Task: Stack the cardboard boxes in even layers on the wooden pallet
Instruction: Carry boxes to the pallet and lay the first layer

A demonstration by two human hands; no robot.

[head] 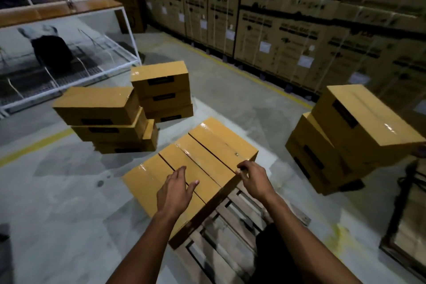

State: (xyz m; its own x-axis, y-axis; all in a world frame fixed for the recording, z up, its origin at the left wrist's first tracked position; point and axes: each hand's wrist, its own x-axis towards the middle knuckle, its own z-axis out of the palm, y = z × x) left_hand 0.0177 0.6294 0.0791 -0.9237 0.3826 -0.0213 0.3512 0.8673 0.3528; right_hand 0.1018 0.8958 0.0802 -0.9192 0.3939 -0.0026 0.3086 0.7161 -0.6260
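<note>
A row of several flat cardboard boxes lies side by side on the far half of the wooden pallet. My left hand rests flat on top of the middle boxes, fingers spread. My right hand curls its fingers over the near edge of a box at the row's right end. Loose stacks of the same boxes stand on the floor: one stack to the left, another behind it, and a leaning stack to the right.
A white metal rack stands at the back left. A wall of large strapped cartons runs along the back behind a yellow floor line. A dark frame stands at the right edge.
</note>
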